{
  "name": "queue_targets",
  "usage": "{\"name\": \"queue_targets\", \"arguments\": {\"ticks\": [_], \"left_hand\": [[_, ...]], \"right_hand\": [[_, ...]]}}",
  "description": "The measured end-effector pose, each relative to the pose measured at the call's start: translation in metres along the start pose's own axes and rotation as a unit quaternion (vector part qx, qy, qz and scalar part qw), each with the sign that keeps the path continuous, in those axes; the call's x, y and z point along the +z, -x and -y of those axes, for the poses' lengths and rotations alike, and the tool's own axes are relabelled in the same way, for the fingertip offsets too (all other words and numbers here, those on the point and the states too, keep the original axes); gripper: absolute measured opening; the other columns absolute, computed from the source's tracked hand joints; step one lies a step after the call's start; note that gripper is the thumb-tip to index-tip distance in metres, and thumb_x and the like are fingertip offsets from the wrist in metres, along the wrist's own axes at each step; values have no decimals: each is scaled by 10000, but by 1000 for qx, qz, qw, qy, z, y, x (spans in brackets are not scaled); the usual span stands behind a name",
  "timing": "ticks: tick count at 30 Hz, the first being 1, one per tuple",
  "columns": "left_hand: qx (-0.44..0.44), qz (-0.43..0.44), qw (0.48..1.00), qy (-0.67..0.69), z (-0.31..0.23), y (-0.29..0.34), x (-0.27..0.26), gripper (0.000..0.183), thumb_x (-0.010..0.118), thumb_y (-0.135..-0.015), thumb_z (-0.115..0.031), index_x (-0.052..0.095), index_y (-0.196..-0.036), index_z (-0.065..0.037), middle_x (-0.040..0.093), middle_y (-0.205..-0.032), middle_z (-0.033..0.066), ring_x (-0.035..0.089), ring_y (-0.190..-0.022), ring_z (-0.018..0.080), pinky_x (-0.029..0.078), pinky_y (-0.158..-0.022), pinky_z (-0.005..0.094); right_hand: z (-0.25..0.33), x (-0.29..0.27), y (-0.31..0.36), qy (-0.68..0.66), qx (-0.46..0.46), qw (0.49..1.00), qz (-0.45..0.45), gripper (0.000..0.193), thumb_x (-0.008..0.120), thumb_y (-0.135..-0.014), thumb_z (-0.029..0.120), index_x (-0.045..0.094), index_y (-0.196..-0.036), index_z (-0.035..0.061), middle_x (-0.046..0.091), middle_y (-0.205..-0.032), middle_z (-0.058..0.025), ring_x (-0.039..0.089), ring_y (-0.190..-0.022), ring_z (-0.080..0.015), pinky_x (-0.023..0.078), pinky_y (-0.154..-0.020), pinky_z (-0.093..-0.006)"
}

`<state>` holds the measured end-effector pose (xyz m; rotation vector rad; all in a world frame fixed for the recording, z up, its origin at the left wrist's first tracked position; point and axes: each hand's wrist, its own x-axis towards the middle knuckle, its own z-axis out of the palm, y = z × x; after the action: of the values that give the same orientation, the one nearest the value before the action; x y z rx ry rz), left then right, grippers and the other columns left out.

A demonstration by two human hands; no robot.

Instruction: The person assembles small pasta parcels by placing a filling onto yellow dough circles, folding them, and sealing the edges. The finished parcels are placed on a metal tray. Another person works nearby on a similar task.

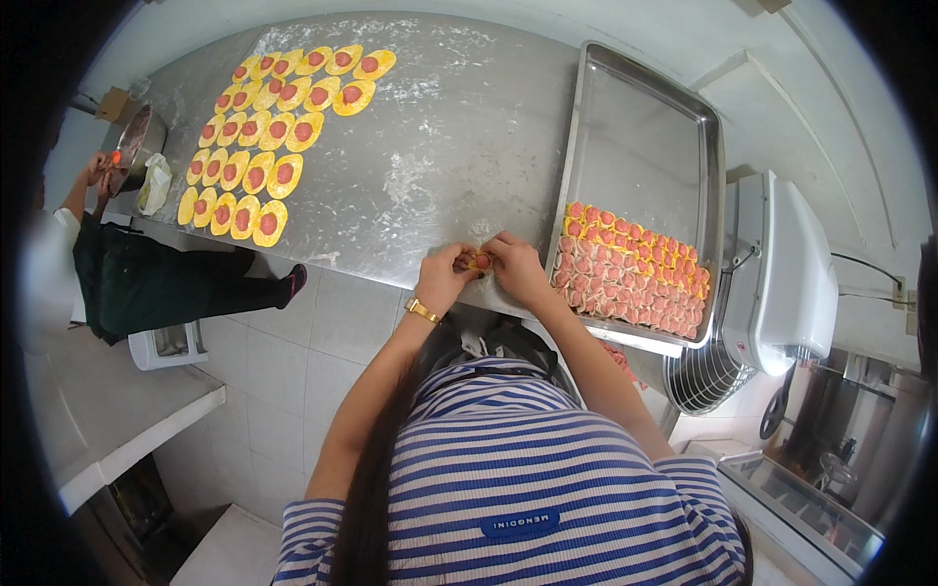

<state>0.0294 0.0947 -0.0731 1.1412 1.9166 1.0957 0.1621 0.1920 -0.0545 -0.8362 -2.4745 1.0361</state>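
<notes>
**Both hands pinch 1 dumpling at the table edge, beside the tray**

The left hand (445, 273) and the right hand (513, 266) meet at the near edge of the steel table (440, 146), both closed on 1 small yellow dumpling (481, 262) with a pink filling. The dumpling sits between the 2 sets of fingertips, equally close to each hand; it is too small and too covered to tell how its long axis runs. A gold wristband (422, 311) circles the left wrist.

The metal tray (645, 137) lies just right of the dumpling, so the right hand is the nearer one to it. Its near end holds tight rows of folded dumplings (630, 273); its far end is bare. Well left of the tray, on the floured tabletop, round yellow wrappers (264, 137) with pink filling lie flat in rows.

Farther left of the tray, past the table's end, another person's hands (103, 166) work at a steel bowl (142, 142).
</notes>
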Motion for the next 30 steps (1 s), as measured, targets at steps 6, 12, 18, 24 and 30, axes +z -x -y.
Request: {"name": "queue_targets", "arguments": {"ticks": [6,12,18,24,30], "left_hand": [[54,-20,998,-10,2,0,3,289,770,-643,-47,633,-897,-26,644,-815,95,666,-711,206,532,-638,289],[44,4,998,-49,-3,-4,4,265,773,-640,-61,621,-853,-18,633,-791,110,661,-697,214,524,-623,294],[16,17,999,-42,-6,-5,3,222,759,-667,-66,618,-832,-17,644,-779,114,658,-677,215,520,-629,300],[28,20,998,-55,-8,-4,4,231,741,-680,-46,614,-871,-18,658,-809,111,661,-717,199,522,-641,294],[26,-33,999,-12,12,-5,-16,215,697,-702,-10,623,-904,-17,661,-798,94,656,-716,177,518,-628,290]], "right_hand": [[1,-9,4,1,-21,999,-32,264,563,-672,-65,627,-909,31,596,-892,-130,596,-807,-345,486,-702,-401],[2,-5,0,-28,-12,1000,4,315,553,-661,-76,625,-948,31,595,-928,-140,594,-830,-352,486,-720,-398],[1,-2,3,-5,-1,999,-32,279,557,-672,-64,628,-925,27,598,-912,-138,594,-808,-354,487,-704,-401],[-7,-2,2,-20,21,999,30,303,565,-675,-37,616,-965,36,583,-962,-148,578,-864,-364,476,-741,-410],[10,-3,6,43,0,999,2,340,552,-713,-6,590,-1044,62,554,-1034,-150,557,-922,-356,468,-790,-416]]}}
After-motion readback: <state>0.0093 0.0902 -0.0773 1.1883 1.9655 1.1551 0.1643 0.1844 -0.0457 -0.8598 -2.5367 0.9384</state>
